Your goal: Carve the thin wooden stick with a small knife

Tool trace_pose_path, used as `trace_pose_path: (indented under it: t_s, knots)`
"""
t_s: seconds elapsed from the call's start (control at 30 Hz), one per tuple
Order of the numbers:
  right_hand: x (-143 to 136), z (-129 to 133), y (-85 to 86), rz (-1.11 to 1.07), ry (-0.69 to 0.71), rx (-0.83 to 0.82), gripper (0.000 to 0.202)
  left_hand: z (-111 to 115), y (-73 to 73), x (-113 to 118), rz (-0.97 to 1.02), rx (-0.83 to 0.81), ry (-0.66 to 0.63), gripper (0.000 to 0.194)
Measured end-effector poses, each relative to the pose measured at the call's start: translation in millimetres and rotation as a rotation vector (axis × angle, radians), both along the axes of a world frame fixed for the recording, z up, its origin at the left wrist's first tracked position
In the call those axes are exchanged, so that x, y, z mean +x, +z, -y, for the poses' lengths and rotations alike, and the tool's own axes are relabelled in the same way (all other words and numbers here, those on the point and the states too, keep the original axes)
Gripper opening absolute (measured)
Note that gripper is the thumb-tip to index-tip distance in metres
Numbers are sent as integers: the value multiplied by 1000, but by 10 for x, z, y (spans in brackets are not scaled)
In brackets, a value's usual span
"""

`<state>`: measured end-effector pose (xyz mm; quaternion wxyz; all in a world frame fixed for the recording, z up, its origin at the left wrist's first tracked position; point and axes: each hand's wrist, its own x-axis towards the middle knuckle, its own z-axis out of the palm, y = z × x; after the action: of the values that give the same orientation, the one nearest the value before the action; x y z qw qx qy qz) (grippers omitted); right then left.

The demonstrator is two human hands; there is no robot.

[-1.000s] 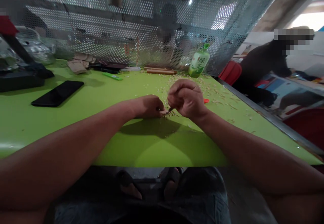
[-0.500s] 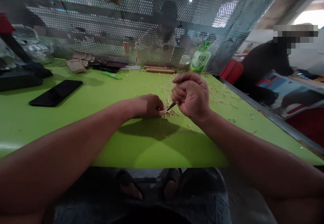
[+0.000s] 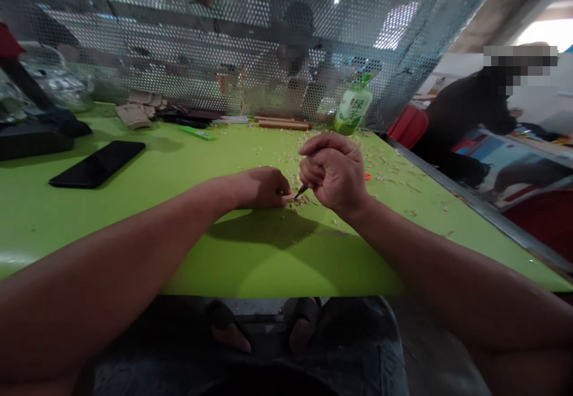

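My left hand [image 3: 267,187] rests on the green tabletop [image 3: 286,265], its fingers closed on a small piece of wood [image 3: 290,197] whose end sticks out to the right. My right hand [image 3: 335,172] is wrapped in a fist around a carving knife [image 3: 301,191]; only its dark, narrow blade shows, slanting down to the left. The blade's tip touches or nearly touches the wood. The knife's handle is hidden inside the fist. Pale wood shavings [image 3: 307,201] lie around the wood and under my right hand.
A black phone [image 3: 97,164] lies at the left, near a dark stand [image 3: 36,136]. A green bottle [image 3: 353,107] stands at the back, right of some wooden strips [image 3: 283,123]. A perforated metal screen [image 3: 250,44] closes the rear. Another person [image 3: 470,104] sits at the right.
My right hand has moved slightly left and down with the knife, bringing the blade's tip closer over the wood. My left hand keeps its place.
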<state>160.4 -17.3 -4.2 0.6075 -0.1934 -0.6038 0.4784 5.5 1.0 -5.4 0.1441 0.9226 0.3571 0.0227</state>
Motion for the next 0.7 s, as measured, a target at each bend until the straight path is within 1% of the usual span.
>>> trace_pose_path:
  t_s: [0.13,0.2,0.37,0.47,0.57,0.63,0.7]
  knots:
    - [-10,18,0,64,61,2,21,3,-1,29,-35,27,26,27]
    - [-19,34,-9,91,63,5,21,3,-3,40,-38,36,19,26]
    - [-25,47,-53,88,-46,27,17,11,4,36,-34,13,18,19]
    - [-29,8,-65,28,-105,-9,16,36,30,12,-2,4,-2,19]
    - [-36,-25,-66,-50,-129,-38,15,45,36,-12,32,-8,-15,21]
    - [-31,-26,-66,-75,-117,-32,15,25,15,-22,48,-15,-15,20]
    - [-12,-21,-62,-42,-44,-21,15,-4,-17,-28,62,-20,-24,19]
